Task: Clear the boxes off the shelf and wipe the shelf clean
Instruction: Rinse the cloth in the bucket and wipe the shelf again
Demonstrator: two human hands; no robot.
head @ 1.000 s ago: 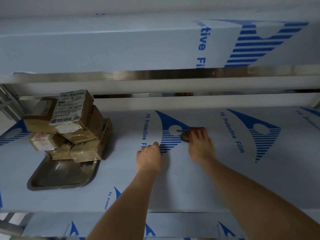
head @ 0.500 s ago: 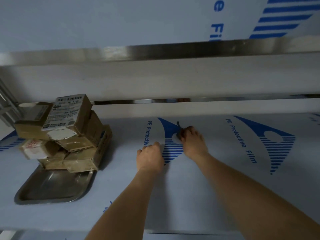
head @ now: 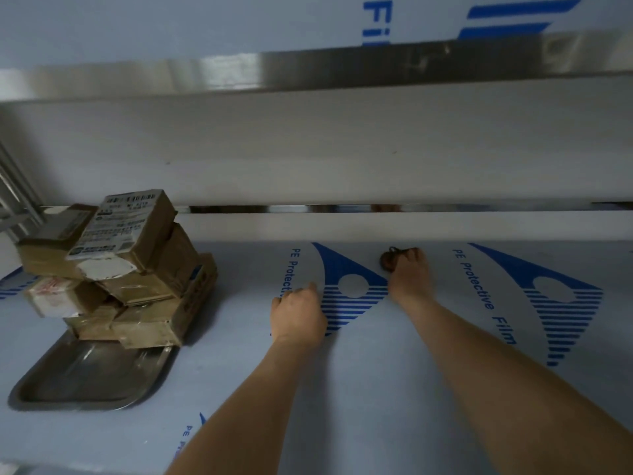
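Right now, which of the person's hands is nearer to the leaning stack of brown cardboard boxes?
The left hand is nearer, just right of the stack of brown cardboard boxes. The right hand lies farther right, near the shelf's back.

Small dark thing [head: 388, 261] under right hand [head: 409, 279], unidentifiable; left hand [head: 297, 315] fingers curled, contents hidden; box [head: 132, 228] labels illegible.

boxes [head: 137, 269]: brown cardboard, paper labels | tray [head: 85, 378]: dull metal | shelf [head: 394, 389]: smooth plastic film

Boxes [head: 116, 265] stacked on tray [head: 85, 378], left on shelf [head: 376, 389].
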